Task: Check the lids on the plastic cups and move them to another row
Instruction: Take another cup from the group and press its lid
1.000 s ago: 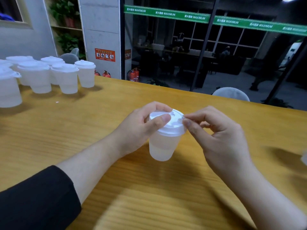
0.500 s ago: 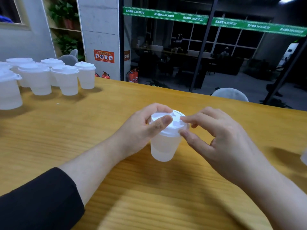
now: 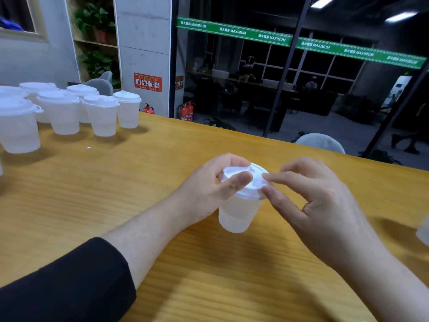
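White plastic cup (image 3: 239, 211) stands upright mid-surface (image 3: 116, 182), our left hand (image 3: 209, 189) clasping its lid (image 3: 246, 182), our right hand (image 3: 320, 205) pinching the rim beside it, lidded cups (image 3: 69, 112) far-left.

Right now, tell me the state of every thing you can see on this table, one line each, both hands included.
cup in hand: upright on the table, lid on.
lid: seated on that cup, pinched at its rim.
left hand: grips the cup's top, thumb on the lid.
right hand: pinches the lid's rim.
group of cups: upright at far left, all lidded.
cup at right edge: mostly out of frame, lid unseen.
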### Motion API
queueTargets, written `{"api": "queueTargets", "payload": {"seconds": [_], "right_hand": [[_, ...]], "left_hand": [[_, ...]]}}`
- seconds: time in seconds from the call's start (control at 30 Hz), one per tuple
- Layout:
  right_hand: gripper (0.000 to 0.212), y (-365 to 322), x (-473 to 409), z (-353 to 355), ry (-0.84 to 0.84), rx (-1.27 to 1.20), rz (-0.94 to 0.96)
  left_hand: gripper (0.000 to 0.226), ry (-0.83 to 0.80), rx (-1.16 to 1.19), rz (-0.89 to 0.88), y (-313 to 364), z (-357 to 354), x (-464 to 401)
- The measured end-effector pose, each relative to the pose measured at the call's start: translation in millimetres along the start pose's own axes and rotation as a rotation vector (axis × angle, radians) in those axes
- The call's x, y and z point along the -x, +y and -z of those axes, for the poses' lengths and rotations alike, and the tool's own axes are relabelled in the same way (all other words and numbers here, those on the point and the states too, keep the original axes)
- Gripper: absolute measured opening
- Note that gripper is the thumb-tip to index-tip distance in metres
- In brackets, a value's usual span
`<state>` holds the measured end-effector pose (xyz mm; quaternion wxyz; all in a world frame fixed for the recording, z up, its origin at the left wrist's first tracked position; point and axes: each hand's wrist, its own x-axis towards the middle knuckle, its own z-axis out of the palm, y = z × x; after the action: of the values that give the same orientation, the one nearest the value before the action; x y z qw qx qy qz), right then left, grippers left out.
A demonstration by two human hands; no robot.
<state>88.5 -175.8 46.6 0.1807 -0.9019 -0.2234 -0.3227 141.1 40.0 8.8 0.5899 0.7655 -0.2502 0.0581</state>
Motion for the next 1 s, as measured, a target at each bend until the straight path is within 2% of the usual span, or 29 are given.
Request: {"api": "queueTargets", "payload": {"seconds": [0.1,0.17,0.23,0.3,0.33,0.43,0.53,0.6,0.67,0.8,0.83,0.93,1.0], "right_hand": [[0.047,-1,-10,5,0.079,-0.153,-0.067],[0.064,-6,-22,7,-0.089,-0.194,-0.088],[0.083,-12,-34,2,-0.371,-0.184,-0.118],[0.096,-16,-41,-6,-0.555,-0.178,-0.142],[0.095,-16,-42,-11,-0.574,-0.179,-0.146],[0.083,-14,-38,-20,-0.483,-0.227,-0.164],[0.071,-9,-33,-22,-0.278,-0.371,-0.251],[0.064,-7,-35,-19,-0.123,-0.495,-0.332],[0.058,-6,-38,-14,-0.042,-0.593,-0.383],[0.090,-3,-39,2,-0.131,-0.568,-0.332],[0.090,-1,-39,6,-0.165,-0.546,-0.310],[0.073,2,-36,13,-0.272,-0.488,-0.243],[0.062,-2,-34,9,-0.251,-0.477,-0.244]], "left_hand": [[0.084,0.090,0.055,0.001,-1,1,-1],[0.088,0.222,0.088,0.051,0,2,-3],[0.087,0.314,0.140,0.163,0,2,-7],[0.076,0.326,0.139,0.300,1,0,-7],[0.071,0.307,0.133,0.359,0,0,-8],[0.069,0.207,0.192,0.445,-5,-3,-8],[0.064,0.114,0.326,0.482,-5,-6,-9],[0.053,0.065,0.535,0.489,1,-8,-9],[0.048,0.025,0.789,0.494,14,-14,-5],[0.042,0.127,0.986,0.592,33,-40,-3],[0.041,0.140,0.982,0.636,34,-45,-3],[0.037,0.106,0.963,0.714,34,-50,0],[0.032,0.146,0.951,0.719,36,-53,1]]}}
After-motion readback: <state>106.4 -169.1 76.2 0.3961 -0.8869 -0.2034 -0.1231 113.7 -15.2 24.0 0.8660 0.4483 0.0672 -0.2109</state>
